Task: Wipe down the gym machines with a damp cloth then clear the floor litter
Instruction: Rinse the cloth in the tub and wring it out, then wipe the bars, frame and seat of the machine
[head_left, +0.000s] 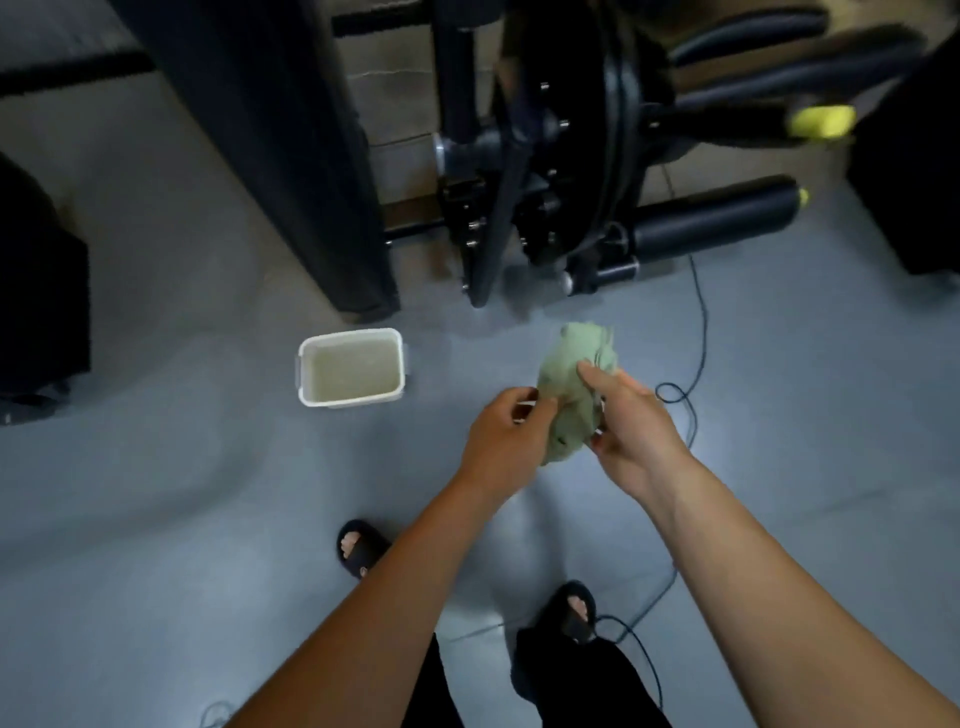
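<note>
A crumpled pale green cloth (571, 379) hangs between both my hands, above the grey floor. My left hand (506, 439) pinches its left edge with curled fingers. My right hand (631, 423) grips its right side, thumb laid over the fabric. A black gym machine (524, 156) with a round pulley wheel, padded rollers and yellow end caps stands just beyond the cloth. Left of the cloth, a white tub (352, 368) of cloudy water sits on the floor.
A thin dark cable (698, 332) loops across the floor from the machine past my right foot (574, 610). My left foot (358, 551) wears a black slide. A tall black panel (291, 156) stands behind the tub. Dark objects (36, 312) lie at the left edge.
</note>
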